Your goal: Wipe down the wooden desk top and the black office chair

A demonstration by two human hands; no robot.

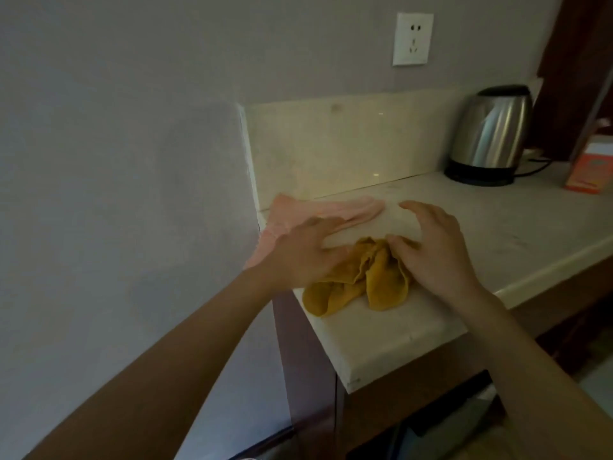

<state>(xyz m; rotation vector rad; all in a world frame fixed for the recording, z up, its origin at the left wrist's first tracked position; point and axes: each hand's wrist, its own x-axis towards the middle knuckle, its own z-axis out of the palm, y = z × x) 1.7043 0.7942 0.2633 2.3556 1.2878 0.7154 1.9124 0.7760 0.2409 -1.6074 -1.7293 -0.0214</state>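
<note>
A crumpled mustard-yellow cloth [365,280] lies near the left end of a pale stone counter top [497,227]. Behind it a pink cloth [298,210] is spread flat against the corner and hangs over the left edge. My left hand [305,250] rests across the pink cloth and touches the yellow one, fingers pointing right. My right hand [434,247] has its thumb and fingers pinched on the yellow cloth's upper right folds. No wooden desk or black chair is in view.
A steel electric kettle [491,134] on a black base stands at the back right, its cord trailing right. An orange box [590,167] stands at the right edge. A white wall socket [413,38] sits above the stone backsplash. Dark wood cabinet below.
</note>
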